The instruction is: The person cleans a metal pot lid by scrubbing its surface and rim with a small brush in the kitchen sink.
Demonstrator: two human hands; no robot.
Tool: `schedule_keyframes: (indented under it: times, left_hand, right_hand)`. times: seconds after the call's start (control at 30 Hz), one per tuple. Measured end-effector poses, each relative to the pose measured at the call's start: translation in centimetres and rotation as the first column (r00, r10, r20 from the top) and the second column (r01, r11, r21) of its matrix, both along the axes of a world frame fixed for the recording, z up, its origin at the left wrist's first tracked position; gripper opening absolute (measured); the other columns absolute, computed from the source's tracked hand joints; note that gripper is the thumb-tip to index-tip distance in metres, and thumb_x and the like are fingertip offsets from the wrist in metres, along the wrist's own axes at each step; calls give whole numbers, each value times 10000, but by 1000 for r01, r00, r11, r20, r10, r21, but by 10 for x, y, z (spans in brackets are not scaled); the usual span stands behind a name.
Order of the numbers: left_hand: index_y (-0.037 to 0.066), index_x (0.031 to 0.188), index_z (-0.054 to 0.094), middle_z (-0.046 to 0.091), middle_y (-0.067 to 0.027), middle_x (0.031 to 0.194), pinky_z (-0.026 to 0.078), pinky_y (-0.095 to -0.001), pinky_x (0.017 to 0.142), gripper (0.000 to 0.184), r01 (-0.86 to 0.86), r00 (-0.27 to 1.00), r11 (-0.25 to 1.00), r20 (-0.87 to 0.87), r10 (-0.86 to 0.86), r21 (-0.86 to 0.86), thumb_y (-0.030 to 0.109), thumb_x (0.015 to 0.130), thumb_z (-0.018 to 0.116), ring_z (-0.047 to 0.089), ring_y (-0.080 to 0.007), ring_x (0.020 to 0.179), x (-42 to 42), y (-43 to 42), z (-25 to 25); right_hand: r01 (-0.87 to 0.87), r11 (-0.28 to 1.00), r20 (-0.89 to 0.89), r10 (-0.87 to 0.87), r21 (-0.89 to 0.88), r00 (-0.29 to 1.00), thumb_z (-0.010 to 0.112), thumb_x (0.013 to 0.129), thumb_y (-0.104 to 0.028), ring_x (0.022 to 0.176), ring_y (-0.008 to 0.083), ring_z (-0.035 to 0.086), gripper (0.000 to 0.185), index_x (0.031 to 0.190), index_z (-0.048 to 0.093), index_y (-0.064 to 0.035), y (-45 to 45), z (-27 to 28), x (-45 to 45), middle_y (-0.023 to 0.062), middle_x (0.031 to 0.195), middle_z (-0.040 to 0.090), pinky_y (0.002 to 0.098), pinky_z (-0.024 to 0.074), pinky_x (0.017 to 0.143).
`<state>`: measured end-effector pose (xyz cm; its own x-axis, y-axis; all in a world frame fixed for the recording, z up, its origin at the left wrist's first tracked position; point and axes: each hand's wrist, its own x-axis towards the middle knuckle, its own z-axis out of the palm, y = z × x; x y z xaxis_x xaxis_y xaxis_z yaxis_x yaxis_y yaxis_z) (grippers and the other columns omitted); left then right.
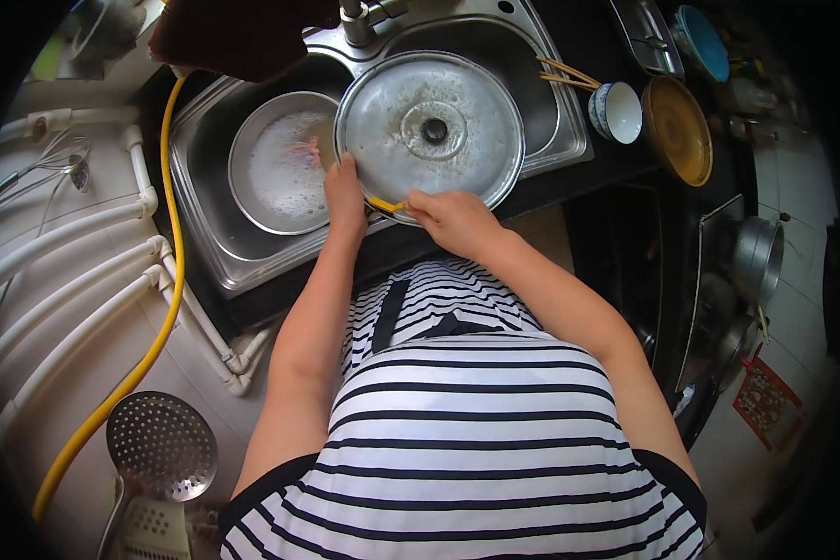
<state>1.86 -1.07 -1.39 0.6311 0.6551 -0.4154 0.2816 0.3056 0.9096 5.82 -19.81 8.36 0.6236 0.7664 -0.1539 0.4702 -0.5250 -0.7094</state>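
A round metal pot lid point(481, 117) with a black knob leans over the sink, its top marked with pale stains. My left hand point(345, 198) grips the lid's left edge, fingers partly hidden behind it. Closed around a slim yellow tool point(384, 204), my right hand point(455, 222) is at the lid's lower rim; the tool's kind is too small to tell. Left of the lid, a metal basin point(245, 191) of foamy water sits in the left bowl, with something pinkish point(303, 149) in the foam.
The double steel sink point(210, 233) has a faucet point(356, 23) at the back. Right of it are stacked bowls point(623, 112), chopsticks point(569, 75) and a brown round dish point(679, 131). A yellow hose point(170, 233) and white pipes point(75, 224) run along the left.
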Motion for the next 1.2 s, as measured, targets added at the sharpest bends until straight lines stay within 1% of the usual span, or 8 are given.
schedule_keyframes:
  times: [0.07,0.13,0.3,0.37,0.6,0.8,1.1,1.2]
  left_hand:
    - [-10,1052,651,632,-60,936,457,-305,786,408,63,996,939,-44,-83,-338,377,994,535,574,-160,861,-6,17,-7]
    - [-4,1128,644,622,-92,1071,452,-319,870,455,62,996,919,-30,-80,-390,416,979,557,573,-187,980,5,27,2]
    - [14,1296,598,495,-155,1405,371,-374,1079,582,120,991,873,-1,-136,-472,491,963,566,474,-248,1273,46,38,9]
    - [6,1287,603,479,-178,1422,332,-393,1107,571,281,957,918,12,-290,-280,482,979,535,423,-256,1317,47,48,-31]
    - [-74,1131,644,662,-196,1089,449,-367,908,555,246,968,939,-110,-226,241,438,1012,466,589,-252,1023,37,22,2]
    - [-88,1048,650,678,-156,967,460,-352,829,515,167,986,949,-54,-159,266,390,1023,462,595,-213,896,30,13,8]
    - [-83,1010,652,667,-137,921,460,-334,805,486,148,989,972,-2,-150,181,365,1027,465,583,-188,856,29,9,2]
    - [-81,1005,653,668,-138,921,459,-328,804,486,202,978,967,-77,-192,154,366,1028,464,582,-181,860,30,12,-4]
  right_hand:
    - [-51,997,-49,48,-63,998,541,949,-257,723,389,632,146,932,568,-114,-7,2,3,161,749,650,508,469,625]
    - [-52,998,-39,50,-44,998,543,946,-252,725,389,632,139,937,569,-116,-9,2,2,158,750,651,506,470,628]
    - [-79,995,-18,78,-59,997,554,934,-231,747,384,636,114,951,572,-120,-11,6,4,146,772,659,496,476,640]
    - [-126,989,-16,125,-79,992,563,927,-215,763,376,640,99,948,570,-119,-21,17,6,140,795,664,486,482,652]
    - [-100,993,-75,95,-64,993,562,939,-226,750,391,633,108,949,561,-118,-39,13,5,152,776,651,483,483,645]
    - [102,990,-124,-91,92,988,566,952,-274,736,404,628,153,942,577,-122,-3,-12,-10,169,768,648,496,478,640]
    - [-106,985,-148,86,-135,985,567,950,-274,752,406,625,156,944,573,-118,-40,11,9,181,779,643,492,474,640]
    - [2,996,-97,6,90,995,559,951,-274,752,412,624,154,948,571,-120,-7,-11,-8,187,778,641,498,468,631]
